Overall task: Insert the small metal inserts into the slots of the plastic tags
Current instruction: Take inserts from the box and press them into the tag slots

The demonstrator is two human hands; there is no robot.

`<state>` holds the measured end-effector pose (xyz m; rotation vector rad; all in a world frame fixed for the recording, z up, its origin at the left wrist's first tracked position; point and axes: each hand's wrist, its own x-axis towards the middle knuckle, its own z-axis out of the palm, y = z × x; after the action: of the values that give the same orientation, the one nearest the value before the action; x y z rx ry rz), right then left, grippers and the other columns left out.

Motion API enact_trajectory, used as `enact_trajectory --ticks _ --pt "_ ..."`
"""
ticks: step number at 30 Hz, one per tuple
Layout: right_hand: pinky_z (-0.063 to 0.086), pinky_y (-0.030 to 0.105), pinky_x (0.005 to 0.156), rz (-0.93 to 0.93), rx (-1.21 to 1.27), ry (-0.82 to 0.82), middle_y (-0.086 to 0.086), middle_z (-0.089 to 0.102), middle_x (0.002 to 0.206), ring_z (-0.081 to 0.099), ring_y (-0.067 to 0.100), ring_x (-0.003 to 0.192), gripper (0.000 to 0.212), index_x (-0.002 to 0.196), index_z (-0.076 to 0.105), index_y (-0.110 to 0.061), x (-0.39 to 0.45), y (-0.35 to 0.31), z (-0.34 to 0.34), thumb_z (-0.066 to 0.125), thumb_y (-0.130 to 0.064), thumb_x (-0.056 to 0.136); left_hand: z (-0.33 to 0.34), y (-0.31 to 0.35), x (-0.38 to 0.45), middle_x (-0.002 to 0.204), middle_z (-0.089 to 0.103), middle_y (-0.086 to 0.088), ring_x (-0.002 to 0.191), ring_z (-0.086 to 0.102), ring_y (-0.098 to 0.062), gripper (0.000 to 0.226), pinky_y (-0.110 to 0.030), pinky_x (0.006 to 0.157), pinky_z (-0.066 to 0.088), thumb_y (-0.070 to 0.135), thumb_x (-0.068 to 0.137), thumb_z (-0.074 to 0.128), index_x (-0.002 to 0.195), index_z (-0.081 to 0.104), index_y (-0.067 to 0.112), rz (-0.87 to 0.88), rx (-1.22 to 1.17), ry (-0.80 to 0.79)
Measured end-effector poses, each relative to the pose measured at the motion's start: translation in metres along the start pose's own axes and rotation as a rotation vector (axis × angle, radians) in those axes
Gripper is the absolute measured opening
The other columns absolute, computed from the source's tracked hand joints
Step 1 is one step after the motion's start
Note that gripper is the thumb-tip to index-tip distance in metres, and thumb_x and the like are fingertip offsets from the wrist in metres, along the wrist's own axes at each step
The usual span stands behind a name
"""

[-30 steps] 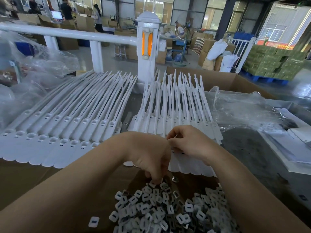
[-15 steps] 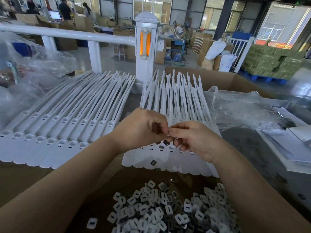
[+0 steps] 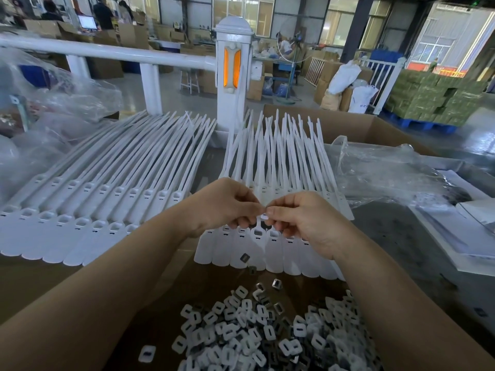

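The brown cardboard surface (image 3: 40, 285) carries two fans of white plastic tags (image 3: 88, 210), at 10 and 12 o'clock, and a heap of small inserts (image 3: 254, 336) at 6 o'clock.

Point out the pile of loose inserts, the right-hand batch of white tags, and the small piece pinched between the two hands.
pile of loose inserts (image 3: 257, 336): head view, middle of the heap.
right-hand batch of white tags (image 3: 278, 253): head view, flat end of one tag.
small white piece (image 3: 263, 216): head view, its exposed edge between the fingertips.

White railing post (image 3: 233, 73), perhaps plastic bags (image 3: 385, 172)
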<state>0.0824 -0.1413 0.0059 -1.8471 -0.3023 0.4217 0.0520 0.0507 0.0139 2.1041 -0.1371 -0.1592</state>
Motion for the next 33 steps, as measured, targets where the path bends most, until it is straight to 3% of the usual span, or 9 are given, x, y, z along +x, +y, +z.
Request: enact_trajectory --ticks 4,7,11,14,17,25,33 --pt "0.049 0.018 0.053 -0.003 -0.078 -0.005 0.003 0.075 0.074 0.062 0.006 0.057 0.005 0.092 0.072 -0.010 -0.001 0.000 0.003 0.068 -0.007 0.092 0.005 -0.001 0.000 0.068 0.072 0.004 0.057 0.061 -0.002 0.011 -0.014 0.058 0.050 0.025 0.086 0.072 0.083 0.074 0.015 -0.056 0.016 0.037" --pt "0.049 0.017 0.051 0.003 -0.107 0.092 0.002 0.071 0.070 0.059 0.005 0.053 0.006 0.093 0.070 -0.010 0.001 0.001 0.003 0.065 -0.007 0.094 0.007 0.000 0.002 0.057 0.065 0.010 0.052 0.055 0.001 0.013 -0.016 0.054 0.045 0.026 0.085 0.073 0.078 0.074 0.015 -0.122 0.033 0.081" --pt "0.049 0.019 0.052 0.027 -0.074 0.124 0.003 0.067 0.070 0.057 0.006 0.052 0.007 0.096 0.069 -0.008 0.001 0.003 0.001 0.062 -0.008 0.096 0.016 -0.001 0.002 0.073 0.069 0.007 0.072 0.062 -0.007 0.010 -0.019 0.059 0.043 0.027 0.083 0.076 0.077 0.075 0.019 -0.166 0.115 0.112" --pt "0.048 0.019 0.052 0.036 -0.082 0.114 0.002 0.067 0.069 0.057 0.006 0.051 0.008 0.096 0.069 -0.009 0.001 0.004 0.000 0.062 -0.010 0.096 0.021 -0.002 0.002 0.081 0.071 0.006 0.080 0.065 -0.011 0.007 -0.024 0.067 0.052 0.028 0.082 0.076 0.081 0.076 0.021 -0.169 0.195 0.118" --pt "0.049 0.020 0.053 0.041 -0.091 0.107 0.002 0.067 0.068 0.058 0.006 0.052 0.008 0.096 0.069 -0.009 0.002 0.003 0.001 0.062 -0.011 0.096 0.023 -0.002 0.003 0.079 0.072 0.006 0.080 0.067 -0.012 0.008 -0.027 0.072 0.056 0.030 0.080 0.076 0.079 0.076 0.022 -0.170 0.235 0.135" --pt "0.048 0.021 0.054 0.043 -0.089 0.100 0.002 0.067 0.070 0.057 0.007 0.054 0.007 0.098 0.069 -0.010 0.001 0.002 0.001 0.062 -0.013 0.097 0.020 -0.001 0.004 0.077 0.069 0.009 0.075 0.063 -0.007 0.010 -0.022 0.059 0.044 0.027 0.083 0.075 0.074 0.071 0.025 -0.186 0.224 0.101" --pt "0.048 0.021 0.053 0.047 -0.090 0.090 0.003 0.068 0.070 0.056 0.007 0.054 0.007 0.099 0.068 -0.010 0.000 0.001 0.001 0.061 -0.013 0.097 0.019 0.003 0.006 0.075 0.069 0.007 0.074 0.064 -0.008 0.013 -0.022 0.060 0.046 0.031 0.083 0.075 0.072 0.070 0.026 -0.177 0.313 0.055"
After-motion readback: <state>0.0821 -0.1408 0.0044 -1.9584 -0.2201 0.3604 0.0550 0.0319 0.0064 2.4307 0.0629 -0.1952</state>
